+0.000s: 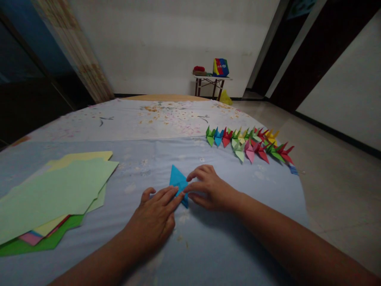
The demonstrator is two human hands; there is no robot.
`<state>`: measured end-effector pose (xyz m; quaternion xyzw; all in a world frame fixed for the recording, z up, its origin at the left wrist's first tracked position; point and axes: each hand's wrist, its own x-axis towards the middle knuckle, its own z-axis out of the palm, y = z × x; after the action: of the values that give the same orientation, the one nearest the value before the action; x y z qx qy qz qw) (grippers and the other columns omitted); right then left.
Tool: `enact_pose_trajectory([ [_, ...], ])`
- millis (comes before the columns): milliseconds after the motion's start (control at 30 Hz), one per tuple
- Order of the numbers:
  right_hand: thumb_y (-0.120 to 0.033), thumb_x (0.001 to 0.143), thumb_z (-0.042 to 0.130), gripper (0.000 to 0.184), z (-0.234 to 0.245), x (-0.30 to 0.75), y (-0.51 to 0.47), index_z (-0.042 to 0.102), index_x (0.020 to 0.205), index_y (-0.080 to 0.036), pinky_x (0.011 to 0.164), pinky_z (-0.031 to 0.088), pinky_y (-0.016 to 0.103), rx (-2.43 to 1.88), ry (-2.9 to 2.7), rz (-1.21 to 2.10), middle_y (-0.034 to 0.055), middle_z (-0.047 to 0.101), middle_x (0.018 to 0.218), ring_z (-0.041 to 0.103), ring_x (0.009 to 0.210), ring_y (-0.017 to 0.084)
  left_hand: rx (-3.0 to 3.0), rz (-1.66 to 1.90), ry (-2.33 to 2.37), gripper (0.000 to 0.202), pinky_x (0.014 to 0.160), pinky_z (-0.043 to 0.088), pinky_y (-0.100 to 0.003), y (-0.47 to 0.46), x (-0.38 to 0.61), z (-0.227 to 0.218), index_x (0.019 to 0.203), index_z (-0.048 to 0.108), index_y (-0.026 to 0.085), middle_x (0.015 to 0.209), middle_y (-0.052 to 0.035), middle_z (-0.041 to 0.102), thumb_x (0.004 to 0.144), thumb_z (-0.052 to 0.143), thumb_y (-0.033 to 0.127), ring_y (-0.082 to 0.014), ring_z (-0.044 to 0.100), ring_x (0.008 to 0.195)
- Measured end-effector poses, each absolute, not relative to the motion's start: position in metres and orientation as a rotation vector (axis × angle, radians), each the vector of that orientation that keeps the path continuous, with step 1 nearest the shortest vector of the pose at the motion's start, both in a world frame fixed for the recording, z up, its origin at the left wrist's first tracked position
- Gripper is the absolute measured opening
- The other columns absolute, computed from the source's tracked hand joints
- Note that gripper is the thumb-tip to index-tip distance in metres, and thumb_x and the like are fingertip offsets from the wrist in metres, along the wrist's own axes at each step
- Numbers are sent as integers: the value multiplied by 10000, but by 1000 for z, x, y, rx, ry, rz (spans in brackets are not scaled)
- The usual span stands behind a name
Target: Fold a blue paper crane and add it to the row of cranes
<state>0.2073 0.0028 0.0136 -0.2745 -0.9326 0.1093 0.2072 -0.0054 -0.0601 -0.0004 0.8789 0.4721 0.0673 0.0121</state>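
A blue origami paper (177, 182), folded into a triangle, lies on the pale blue cloth in front of me. My left hand (153, 220) presses its fingertips onto the paper's lower part. From the right, my right hand (208, 188) holds the paper's right corner between its fingers. The fingers partly hide the middle of the fold. To the left of my hands lies a loose stack of coloured paper sheets (50, 194), with pale green on top. Neither hand touches it.
A row of colourful paper cranes (247, 145) stands on the cloth-covered round table (139, 123) beyond my right hand. The tiled floor (336, 198) lies past the table's right edge. A small folding table (210, 83) with a striped box stands by the far wall.
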Motion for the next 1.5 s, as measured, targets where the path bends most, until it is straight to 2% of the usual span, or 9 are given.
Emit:
enact_pose_trajectory([
  [167, -261, 772, 590, 241, 12, 206, -14, 640, 1007, -281, 832, 264, 403, -600, -2743, 218, 45, 568, 1014, 436, 938, 217, 2709, 215, 1464, 446, 968, 216, -434, -60, -5, 1, 1249, 511, 284, 1291, -47, 550, 824, 391, 223, -217, 458, 1185],
  [267, -273, 799, 559, 235, 9, 202, -15, 634, 1022, -279, 827, 258, 402, -611, -2763, 198, 46, 567, 989, 429, 921, 212, 2703, 208, 1458, 433, 964, 221, -433, -60, -6, 1, 1231, 527, 281, 1301, -51, 540, 822, 399, 220, -219, 451, 1191],
  [433, -281, 839, 503, 203, 7, 201, -16, 636, 989, -248, 823, 254, 397, -645, -2755, 171, 52, 567, 948, 422, 902, 203, 2694, 189, 1446, 465, 959, 218, -437, -60, -7, -2, 1259, 494, 287, 1317, -51, 521, 817, 390, 184, -218, 424, 1214],
  [733, -226, 804, 511, 183, 3, 203, -23, 643, 926, -190, 801, 274, 370, -635, -2754, 322, 62, 546, 866, 416, 867, 193, 2667, 100, 1422, 571, 966, 211, -465, -60, -8, 4, 1330, 405, 306, 1370, -47, 461, 786, 379, 137, -240, 402, 1230],
  [967, -201, 744, 549, 185, 7, 211, -22, 655, 896, -199, 821, 262, 386, -524, -2692, 457, 44, 557, 880, 427, 876, 193, 2658, 63, 1407, 588, 958, 224, -480, -59, -8, 7, 1352, 373, 303, 1372, -61, 457, 787, 371, 139, -249, 402, 1231],
  [1133, -222, 754, 532, 213, 8, 211, -19, 654, 927, -197, 799, 265, 392, -576, -2629, 368, 58, 555, 889, 425, 864, 201, 2646, 50, 1407, 579, 961, 224, -485, -59, -7, 9, 1338, 394, 310, 1379, -59, 448, 783, 377, 144, -251, 394, 1239],
  [1400, -236, 767, 550, 129, 7, 212, -18, 668, 808, -204, 823, 269, 388, -543, -2660, 402, 40, 581, 864, 441, 862, 188, 2652, 41, 1405, 592, 960, 235, -474, -58, -7, 10, 1351, 380, 297, 1376, -65, 452, 779, 379, 143, -250, 395, 1237],
  [1500, -231, 820, 514, 175, 9, 214, -11, 664, 905, -202, 838, 269, 391, -697, -2549, 379, 52, 599, 917, 448, 887, 190, 2678, 50, 1403, 606, 969, 231, -468, -59, -8, 8, 1365, 355, 292, 1381, -65, 446, 778, 379, 144, -246, 388, 1240],
])
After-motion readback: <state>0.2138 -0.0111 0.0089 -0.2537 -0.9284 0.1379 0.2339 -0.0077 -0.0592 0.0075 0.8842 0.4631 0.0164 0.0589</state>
